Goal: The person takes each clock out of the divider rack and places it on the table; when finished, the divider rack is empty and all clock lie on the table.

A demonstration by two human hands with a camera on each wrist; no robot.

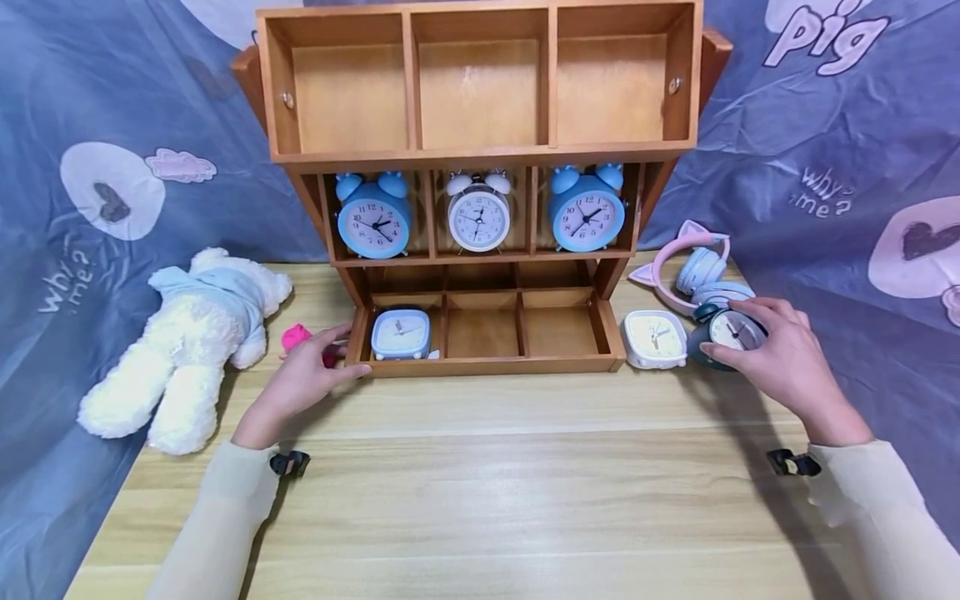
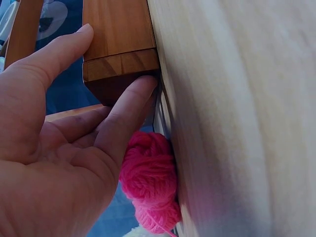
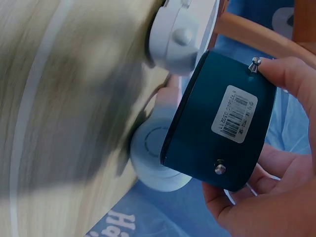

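- Left hand [image 1: 302,379] pinches shelf [image 1: 487,366] at lower left corner, yarn [image 1: 296,336] beside.
- Right hand [image 1: 795,362] pinches teal clock [image 1: 738,332], near square white clock [image 1: 655,339].

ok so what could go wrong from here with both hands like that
The dark teal round alarm clock in the right hand might knock the white rounded-square clock close beside it. It could also catch on the pink-and-blue cat-ear headphones just behind. And the left hand touches a lower corner of the brown wooden shelf, so a nudge might topple the twin-bell clocks standing on it.
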